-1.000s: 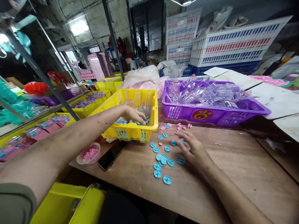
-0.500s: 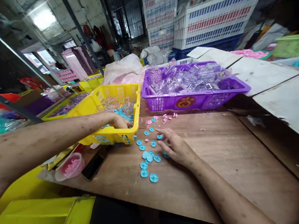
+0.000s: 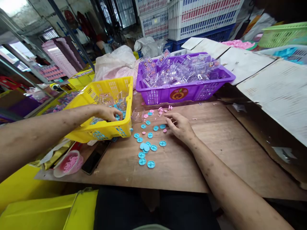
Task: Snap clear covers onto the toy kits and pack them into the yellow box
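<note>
My left hand (image 3: 107,112) reaches into the yellow basket (image 3: 96,135), its fingers curled around a blue plastic piece (image 3: 117,117). More blue pieces and clear plastic cases (image 3: 105,99) lie in that basket. Above the wooden table, my right hand (image 3: 180,126) is loosely bent and holds nothing, thumb and fingers apart. Its fingertips are close to a blue oval disc (image 3: 162,126) and a small pink piece (image 3: 164,131). Several blue oval discs (image 3: 151,164) are spread over the table to its left. Small pink parts (image 3: 160,113) lie beyond the fingertips.
A purple basket (image 3: 158,95) of clear packages stands at the back. One clear case (image 3: 137,115) lies beside the yellow basket. At the left are a phone (image 3: 94,159) and a tub (image 3: 59,172) of pink parts. Cardboard (image 3: 271,86) borders the right side.
My left hand has risen a little inside the yellow basket, and a blue piece now shows at its fingers. My right hand has shifted away from the blue discs toward the pink parts.
</note>
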